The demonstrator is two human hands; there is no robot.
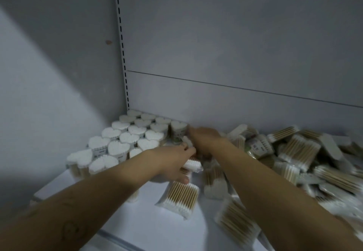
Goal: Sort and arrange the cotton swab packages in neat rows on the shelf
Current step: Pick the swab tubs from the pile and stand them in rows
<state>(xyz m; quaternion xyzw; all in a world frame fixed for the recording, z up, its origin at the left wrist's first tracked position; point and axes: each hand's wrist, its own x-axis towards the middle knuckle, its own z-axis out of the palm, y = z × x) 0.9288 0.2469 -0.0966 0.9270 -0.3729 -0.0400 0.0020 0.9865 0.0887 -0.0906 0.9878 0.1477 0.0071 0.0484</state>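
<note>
shelf [121, 221], left grip [172, 160] holds swab package [193, 165], labels unreadable

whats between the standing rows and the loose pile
In the head view, both hands: the left hand holds a swab pack; the right hand reaches beside the standing rows.

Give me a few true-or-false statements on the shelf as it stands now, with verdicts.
1. The upright heart-shaped packages stand in rows in the left back corner of the shelf. True.
2. The loose pile lies left of those rows. False: it lies to their right.
3. The left hand grips a swab package. True.
4. The pile's packages all stand upright. False: they lie flat and askew.
5. The right hand rests at the front edge. False: it reaches toward the back, beside the rows.
</note>
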